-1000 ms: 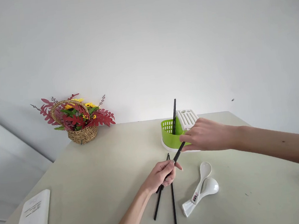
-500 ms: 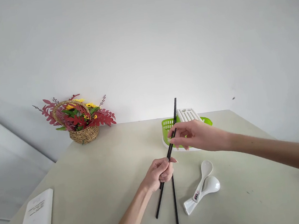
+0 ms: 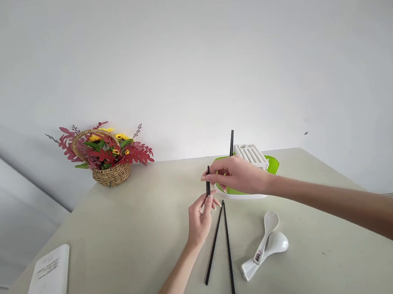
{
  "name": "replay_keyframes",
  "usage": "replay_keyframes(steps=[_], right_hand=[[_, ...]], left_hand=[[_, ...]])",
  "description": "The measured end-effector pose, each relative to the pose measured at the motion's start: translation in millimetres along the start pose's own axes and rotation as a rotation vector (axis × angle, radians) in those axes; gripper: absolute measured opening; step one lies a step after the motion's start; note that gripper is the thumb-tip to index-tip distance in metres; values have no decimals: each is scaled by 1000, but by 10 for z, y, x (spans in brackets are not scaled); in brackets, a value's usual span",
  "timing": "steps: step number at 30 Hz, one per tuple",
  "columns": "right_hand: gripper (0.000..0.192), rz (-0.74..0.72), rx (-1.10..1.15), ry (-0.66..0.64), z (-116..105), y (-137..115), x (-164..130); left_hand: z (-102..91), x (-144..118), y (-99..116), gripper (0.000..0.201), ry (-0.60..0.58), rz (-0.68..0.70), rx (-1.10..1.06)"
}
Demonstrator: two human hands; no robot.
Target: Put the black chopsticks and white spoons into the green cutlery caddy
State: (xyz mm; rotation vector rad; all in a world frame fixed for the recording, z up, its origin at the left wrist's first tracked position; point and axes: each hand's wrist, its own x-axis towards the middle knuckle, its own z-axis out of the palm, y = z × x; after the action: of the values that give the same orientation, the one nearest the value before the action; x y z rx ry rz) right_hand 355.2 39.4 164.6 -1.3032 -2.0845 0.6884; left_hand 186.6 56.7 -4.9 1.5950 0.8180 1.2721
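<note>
Pale table [image 3: 130, 247] against white wall; both hands, left [image 3: 200, 219] and right [image 3: 236, 175], pinch one upright black chopstick [image 3: 207, 181], its lower part hidden.

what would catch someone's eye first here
Mid-table, the left hand and right hand pinch one upright black chopstick before a lime-green plastic utensil holder. A woven wicker basket of red and yellow flowers brightens the far left corner.

black chopstick [image 3: 208, 183], upright, above table
</note>
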Motion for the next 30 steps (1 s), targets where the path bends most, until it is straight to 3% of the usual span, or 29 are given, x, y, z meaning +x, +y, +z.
replay_keyframes(steps=[17, 24, 30], right_hand=[[40, -60, -74, 16, 156, 121, -20], [37, 0, -141, 1, 82, 102, -65], [28, 28, -13, 79, 28, 95, -126]], left_hand=[[-75, 34, -123, 41, -113, 44, 136], [-90, 28, -161, 41, -155, 63, 231], [-84, 20, -180, 39, -153, 82, 273]])
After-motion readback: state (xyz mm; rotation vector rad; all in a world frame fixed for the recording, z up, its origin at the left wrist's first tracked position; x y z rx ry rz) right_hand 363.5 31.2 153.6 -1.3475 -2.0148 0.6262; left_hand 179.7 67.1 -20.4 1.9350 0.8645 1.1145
